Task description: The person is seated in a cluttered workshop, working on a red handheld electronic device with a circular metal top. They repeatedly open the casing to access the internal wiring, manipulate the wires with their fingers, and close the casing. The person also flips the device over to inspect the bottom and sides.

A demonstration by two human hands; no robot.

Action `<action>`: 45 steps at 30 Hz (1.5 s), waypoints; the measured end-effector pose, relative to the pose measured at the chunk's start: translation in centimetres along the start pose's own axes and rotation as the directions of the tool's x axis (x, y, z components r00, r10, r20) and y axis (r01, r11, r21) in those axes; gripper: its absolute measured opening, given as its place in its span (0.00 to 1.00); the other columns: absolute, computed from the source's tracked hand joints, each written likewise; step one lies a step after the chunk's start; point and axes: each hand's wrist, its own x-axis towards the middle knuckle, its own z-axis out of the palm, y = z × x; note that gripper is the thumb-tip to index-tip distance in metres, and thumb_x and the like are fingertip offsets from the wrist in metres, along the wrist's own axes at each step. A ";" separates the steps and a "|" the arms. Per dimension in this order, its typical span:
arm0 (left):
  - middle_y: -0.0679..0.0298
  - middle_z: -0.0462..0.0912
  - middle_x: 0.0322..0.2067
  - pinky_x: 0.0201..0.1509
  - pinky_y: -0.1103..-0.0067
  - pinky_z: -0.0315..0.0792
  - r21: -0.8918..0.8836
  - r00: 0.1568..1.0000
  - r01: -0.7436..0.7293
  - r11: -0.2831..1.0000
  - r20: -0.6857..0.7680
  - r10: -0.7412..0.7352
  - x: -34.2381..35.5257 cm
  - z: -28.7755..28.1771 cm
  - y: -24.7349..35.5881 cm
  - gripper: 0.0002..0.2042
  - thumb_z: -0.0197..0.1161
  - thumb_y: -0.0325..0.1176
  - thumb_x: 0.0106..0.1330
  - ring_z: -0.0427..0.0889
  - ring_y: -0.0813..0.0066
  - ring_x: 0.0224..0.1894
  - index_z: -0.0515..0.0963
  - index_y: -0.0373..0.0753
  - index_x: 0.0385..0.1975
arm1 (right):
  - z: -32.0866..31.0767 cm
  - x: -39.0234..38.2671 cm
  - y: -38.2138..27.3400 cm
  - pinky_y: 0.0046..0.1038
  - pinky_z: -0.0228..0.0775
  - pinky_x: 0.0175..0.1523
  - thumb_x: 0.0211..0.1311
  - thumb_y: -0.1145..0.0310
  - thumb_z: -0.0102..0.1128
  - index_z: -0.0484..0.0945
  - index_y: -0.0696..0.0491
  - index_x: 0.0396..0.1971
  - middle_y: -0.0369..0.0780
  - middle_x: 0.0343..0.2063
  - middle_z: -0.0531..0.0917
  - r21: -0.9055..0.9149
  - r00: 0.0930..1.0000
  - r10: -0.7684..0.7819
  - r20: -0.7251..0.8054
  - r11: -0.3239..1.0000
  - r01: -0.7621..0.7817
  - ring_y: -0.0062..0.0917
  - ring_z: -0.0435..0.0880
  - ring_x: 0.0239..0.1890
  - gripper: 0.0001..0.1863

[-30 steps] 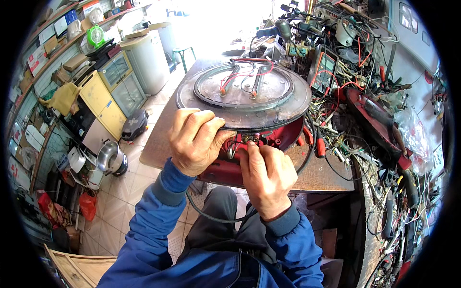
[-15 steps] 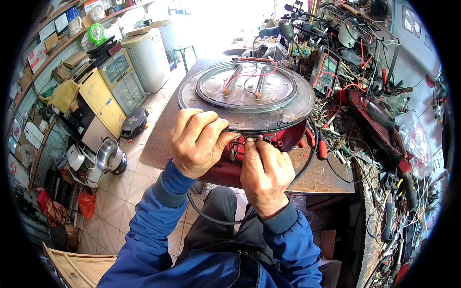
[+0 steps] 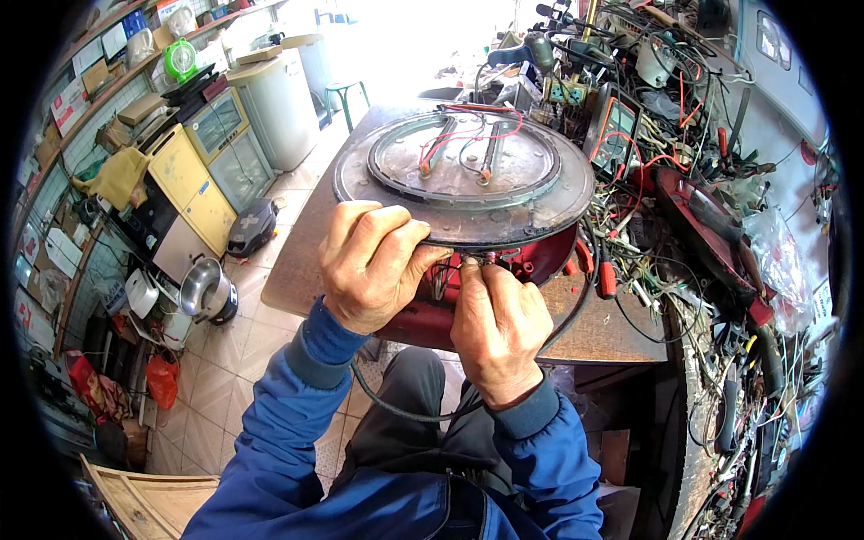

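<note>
A round metal heating plate (image 3: 517, 223), with a ring-shaped heating tube (image 3: 463, 200) on its upper side, sits tilted over a red round housing (image 3: 553, 256). My left hand (image 3: 369, 270) is closed on its front left rim, fingers on top, thumb tucked toward the gap. At the front of that gap my right hand (image 3: 499, 333) pinches with thumb and forefinger among small wires; what lies between the fingertips is hidden. Thin dark wires (image 3: 438, 279) show between my hands. Red and black leads (image 3: 499, 110) cross the plate's top.
Under the housing is a brown wooden table (image 3: 301, 270). A black cord (image 3: 396, 414) loops below its front edge. On the right stand a multimeter (image 3: 615, 121), a red-handled probe (image 3: 606, 279) and a heap of cables and tools. A steel pot (image 3: 205, 288) is on the floor at left.
The plate and housing have shifted very slightly to the right in view. My right fingertips have moved slightly at the wires; both hands keep their grip.
</note>
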 end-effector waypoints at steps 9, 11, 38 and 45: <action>0.62 0.85 0.38 0.43 0.66 0.79 -0.007 1.000 0.013 1.000 -0.005 -0.013 -0.2 0.2 0.1 0.16 0.81 0.42 0.59 0.82 0.58 0.40 0.86 0.38 0.38 | 0.4 -0.4 0.2 0.32 0.71 0.34 0.58 0.73 0.65 0.86 0.62 0.50 0.43 0.39 0.83 -0.005 0.999 0.007 -0.038 1.000 -0.007 0.28 0.81 0.30 0.19; 0.62 0.85 0.38 0.43 0.66 0.79 -0.008 1.000 0.007 1.000 -0.009 -0.007 -0.3 0.2 0.0 0.16 0.81 0.42 0.59 0.82 0.58 0.40 0.86 0.38 0.38 | -0.1 -0.2 0.2 0.32 0.71 0.34 0.58 0.73 0.65 0.86 0.61 0.50 0.42 0.38 0.83 0.013 1.000 -0.011 -0.011 1.000 0.011 0.29 0.80 0.30 0.19; 0.63 0.86 0.39 0.41 0.66 0.81 -0.006 1.000 0.006 1.000 0.002 -0.006 0.0 0.0 0.0 0.15 0.82 0.40 0.57 0.82 0.57 0.41 0.87 0.39 0.37 | -0.3 0.1 0.4 0.29 0.69 0.32 0.60 0.72 0.64 0.86 0.60 0.45 0.40 0.33 0.80 -0.026 0.999 -0.023 0.032 0.999 0.024 0.26 0.78 0.28 0.14; 0.63 0.86 0.38 0.42 0.66 0.81 -0.002 1.000 0.005 1.000 0.009 -0.005 -0.1 0.0 0.1 0.14 0.82 0.39 0.58 0.82 0.58 0.41 0.87 0.39 0.37 | -1.2 -0.9 0.4 0.32 0.75 0.31 0.53 0.77 0.80 0.87 0.56 0.43 0.39 0.32 0.84 0.089 0.990 0.074 -0.119 0.994 -0.064 0.29 0.84 0.28 0.16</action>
